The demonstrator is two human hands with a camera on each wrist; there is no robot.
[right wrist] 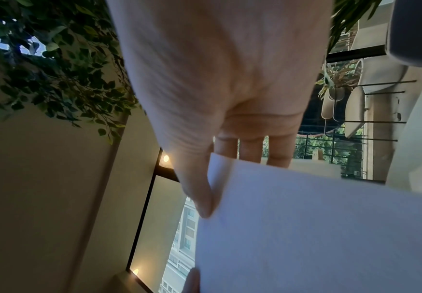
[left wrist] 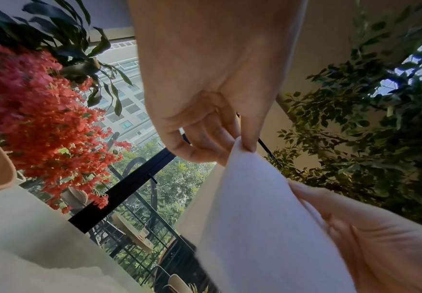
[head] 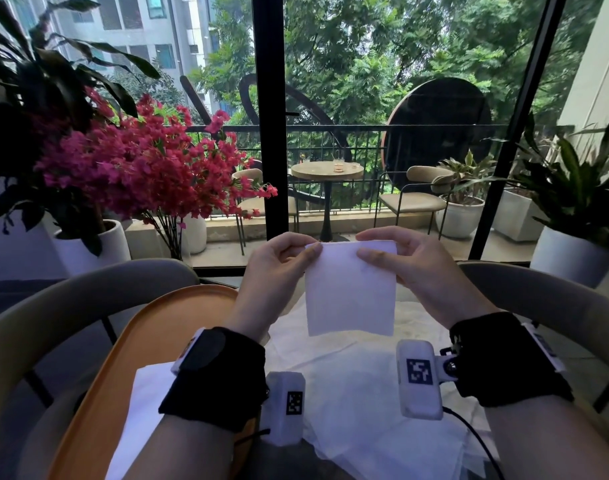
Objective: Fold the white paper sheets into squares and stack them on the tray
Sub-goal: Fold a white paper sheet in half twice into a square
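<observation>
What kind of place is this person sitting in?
Probably a cafe, or a home sitting room, beside a balcony. A large window looks onto a small round table with chairs, and potted flowers stand inside.

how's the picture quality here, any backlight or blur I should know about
Head view: bright window backlights the scene, the held paper sheet sharp, edges bowed by the wide lens. Left wrist view: flowers smeared. Right wrist view: right hand dim and soft, with small lamp glares.

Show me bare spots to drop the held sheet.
Free: tray far half, between its rim and the white sheet on it. Crowded: table centre, covered by loose sheets under both wrists.
</observation>
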